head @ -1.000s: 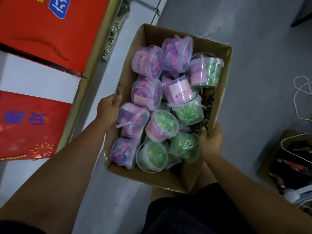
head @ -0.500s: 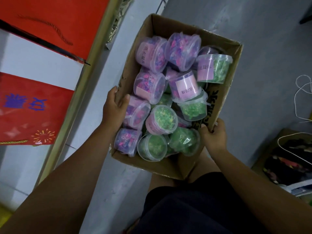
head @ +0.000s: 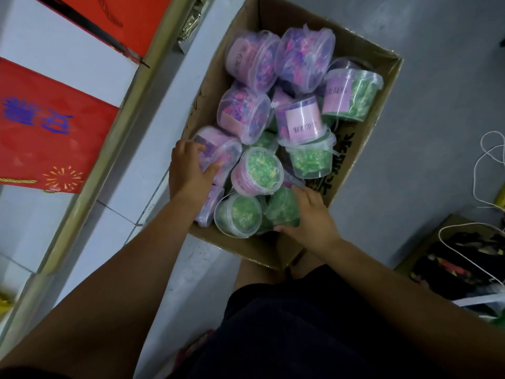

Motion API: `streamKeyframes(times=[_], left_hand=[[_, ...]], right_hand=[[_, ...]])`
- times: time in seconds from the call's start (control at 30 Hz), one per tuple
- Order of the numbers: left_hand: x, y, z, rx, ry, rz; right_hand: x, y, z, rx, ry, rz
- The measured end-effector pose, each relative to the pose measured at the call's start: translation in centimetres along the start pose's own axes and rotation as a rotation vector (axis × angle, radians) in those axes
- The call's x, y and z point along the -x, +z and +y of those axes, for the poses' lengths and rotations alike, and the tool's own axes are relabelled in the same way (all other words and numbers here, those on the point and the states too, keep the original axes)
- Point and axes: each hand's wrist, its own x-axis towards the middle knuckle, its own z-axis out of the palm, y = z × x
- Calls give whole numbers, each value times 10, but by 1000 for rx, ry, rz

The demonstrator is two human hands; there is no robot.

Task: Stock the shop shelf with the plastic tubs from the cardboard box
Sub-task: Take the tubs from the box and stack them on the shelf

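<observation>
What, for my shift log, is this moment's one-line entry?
left hand: grips purple tub | right hand: grips green tub | cardboard box: nearly full

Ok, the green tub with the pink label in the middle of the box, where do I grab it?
Take the green tub by its lid rim, coming from above. It lies tilted on top of the other tubs, lid facing up, so the rim is exposed while neighbours crowd its body.

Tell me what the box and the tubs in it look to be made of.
The box looks like brown cardboard, matte: dull surface, creased walls. The tubs seem clear glossy plastic: green and purple contents show through, and the lids catch highlights.
</observation>
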Motion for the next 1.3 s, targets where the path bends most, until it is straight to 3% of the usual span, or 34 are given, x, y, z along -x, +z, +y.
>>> streamKeyframes(times=[0.1, 0.2, 0.57, 0.73, 0.9, 1.0, 1.13, 1.3], left_hand=[[-3, -3, 4, 56, -93, 0], [0, -6, 9, 82, -148, -40], [66, -29, 22, 308, -282, 107], [106, -41, 25, 585, -442, 204], [148, -70, 29, 942, -524, 259], [178, -99, 24, 1210, -472, 291], [224, -154, -7, 1336, -381, 361], [297, -228, -61, 1354, -260, 524]], right_hand=[[-20, -1, 7, 145, 29, -222], [-33, -3, 14, 215, 16, -269], [-3, -44, 17, -134, 1, -40], [22, -78, -3, -363, 41, 35], [48, -90, -56, -572, -37, 148], [70, -85, -101, -630, -132, 209], [107, -56, -164, -651, -265, 274], [160, -3, -256, -861, -376, 265]])
